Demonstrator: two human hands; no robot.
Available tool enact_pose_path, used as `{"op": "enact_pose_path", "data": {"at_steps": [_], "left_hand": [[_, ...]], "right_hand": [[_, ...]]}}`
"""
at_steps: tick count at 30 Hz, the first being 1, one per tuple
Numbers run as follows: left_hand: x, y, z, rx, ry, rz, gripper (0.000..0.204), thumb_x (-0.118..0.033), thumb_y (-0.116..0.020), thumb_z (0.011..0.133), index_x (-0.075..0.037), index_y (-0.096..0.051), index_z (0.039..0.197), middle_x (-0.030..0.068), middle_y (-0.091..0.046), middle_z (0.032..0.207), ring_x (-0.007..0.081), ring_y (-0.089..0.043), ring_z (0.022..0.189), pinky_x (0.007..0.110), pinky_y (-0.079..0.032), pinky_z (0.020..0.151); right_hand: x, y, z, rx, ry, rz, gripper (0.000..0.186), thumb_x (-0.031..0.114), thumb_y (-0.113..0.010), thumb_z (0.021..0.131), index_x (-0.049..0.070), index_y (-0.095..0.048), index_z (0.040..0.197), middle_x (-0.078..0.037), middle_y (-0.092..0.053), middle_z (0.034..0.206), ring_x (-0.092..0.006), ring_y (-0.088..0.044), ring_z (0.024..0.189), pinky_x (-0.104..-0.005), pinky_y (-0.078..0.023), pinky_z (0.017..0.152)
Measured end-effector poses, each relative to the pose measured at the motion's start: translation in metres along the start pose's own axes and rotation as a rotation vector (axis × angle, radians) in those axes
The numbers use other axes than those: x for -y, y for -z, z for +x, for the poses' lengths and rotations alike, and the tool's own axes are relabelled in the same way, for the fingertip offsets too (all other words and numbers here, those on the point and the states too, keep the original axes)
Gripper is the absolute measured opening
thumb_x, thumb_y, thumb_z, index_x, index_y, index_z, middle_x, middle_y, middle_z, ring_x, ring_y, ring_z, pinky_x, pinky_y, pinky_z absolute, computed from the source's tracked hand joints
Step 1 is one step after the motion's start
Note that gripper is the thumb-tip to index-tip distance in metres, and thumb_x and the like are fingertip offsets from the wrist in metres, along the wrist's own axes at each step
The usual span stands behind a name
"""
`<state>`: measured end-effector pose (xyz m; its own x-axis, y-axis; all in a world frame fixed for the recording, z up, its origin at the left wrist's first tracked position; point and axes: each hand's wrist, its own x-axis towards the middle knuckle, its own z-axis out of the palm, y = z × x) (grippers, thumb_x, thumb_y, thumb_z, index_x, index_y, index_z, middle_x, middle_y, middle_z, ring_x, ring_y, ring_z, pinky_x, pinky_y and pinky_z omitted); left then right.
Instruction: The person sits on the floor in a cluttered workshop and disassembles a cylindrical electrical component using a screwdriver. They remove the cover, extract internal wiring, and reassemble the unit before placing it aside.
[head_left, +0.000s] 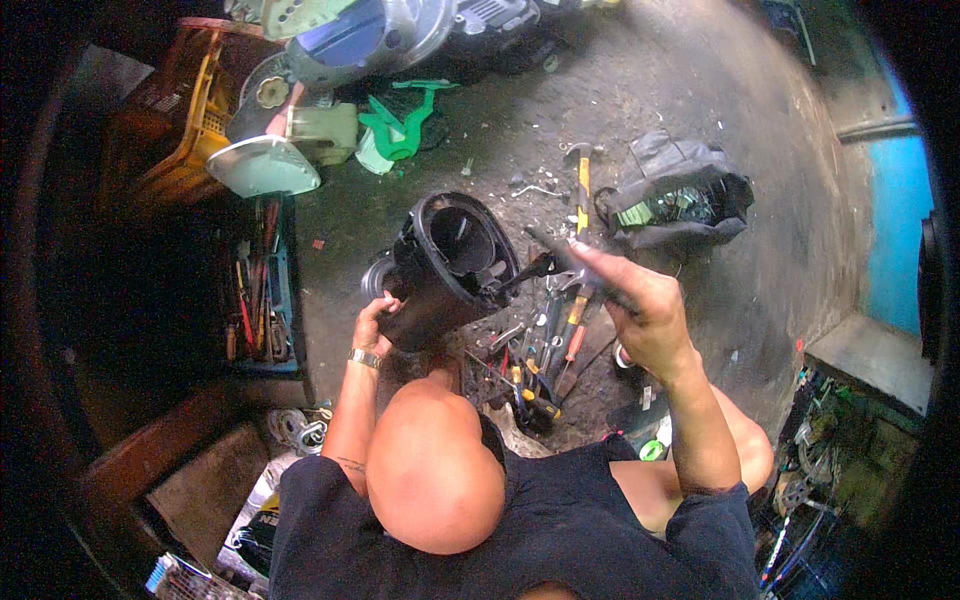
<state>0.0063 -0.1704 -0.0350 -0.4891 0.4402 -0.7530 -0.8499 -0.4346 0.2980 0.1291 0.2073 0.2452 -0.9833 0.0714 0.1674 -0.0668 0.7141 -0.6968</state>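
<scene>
A black cylindrical plastic housing, open at the top with a round cavity inside, is tilted in front of me above the floor. My left hand is closed on its left side, by a round fitting. To the right of the housing, my right hand is raised and wrapped round a dark elongated object. Motion blur hides what kind of object that is. A hammer with a yellow and black handle lies beyond the right hand. Below it are a red-handled screwdriver and several hand tools.
A black tool bag sits open on the right. Green plastic pieces, a white cover and fan-like parts lie at the far left. A blue tool tray stands at left. Debris dots the floor.
</scene>
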Motion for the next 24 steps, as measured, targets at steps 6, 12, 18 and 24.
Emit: {"op": "enact_pose_path", "data": {"at_steps": [6,12,18,24], "left_hand": [[-0.006,-0.007,-0.007,-0.095,0.051,0.084,0.008,-0.01,-0.07,0.084,-0.006,-0.063,0.085,0.0032,-0.066,0.077,0.0176,-0.064,0.072,0.036,-0.056,0.076],[-0.018,-0.063,-0.057,-0.139,-0.463,0.62,0.015,-0.01,-0.073,0.08,-0.002,-0.069,0.093,0.0083,-0.073,0.086,0.019,-0.07,0.079,0.036,-0.056,0.082],[-0.016,-0.084,-0.068,-0.199,-0.715,0.717,0.019,-0.008,-0.079,0.079,0.0,-0.07,0.095,0.007,-0.073,0.09,0.0157,-0.069,0.083,0.03,-0.054,0.078],[-0.012,-0.079,-0.055,-0.003,-0.414,0.0,0.011,-0.002,-0.067,0.085,-0.002,-0.063,0.095,0.0076,-0.068,0.085,0.0192,-0.067,0.084,0.037,-0.054,0.088]], "right_hand": [[0.023,0.0,0.01,0.357,0.377,-0.485,0.057,0.009,-0.063,0.078,0.013,-0.057,0.135,-0.013,-0.06,0.133,-0.034,-0.062,0.116,-0.042,-0.056,0.092],[-0.036,-0.009,0.008,0.257,-0.782,0.037,0.058,0.002,-0.07,0.081,0.002,-0.051,0.136,-0.022,-0.062,0.128,-0.0318,-0.064,0.114,-0.0372,-0.051,0.097],[-0.045,-0.07,-0.036,-0.158,-0.544,1.135,0.073,0.007,-0.069,0.083,0.001,-0.039,0.15,-0.016,-0.05,0.146,-0.0257,-0.044,0.139,-0.0394,-0.03,0.116],[-0.038,-0.079,-0.049,-0.498,-0.533,0.493,0.021,0.001,-0.058,0.093,-0.002,-0.068,0.111,-0.01,-0.073,0.103,-0.0176,-0.067,0.101,-0.0302,-0.049,0.093]]}}
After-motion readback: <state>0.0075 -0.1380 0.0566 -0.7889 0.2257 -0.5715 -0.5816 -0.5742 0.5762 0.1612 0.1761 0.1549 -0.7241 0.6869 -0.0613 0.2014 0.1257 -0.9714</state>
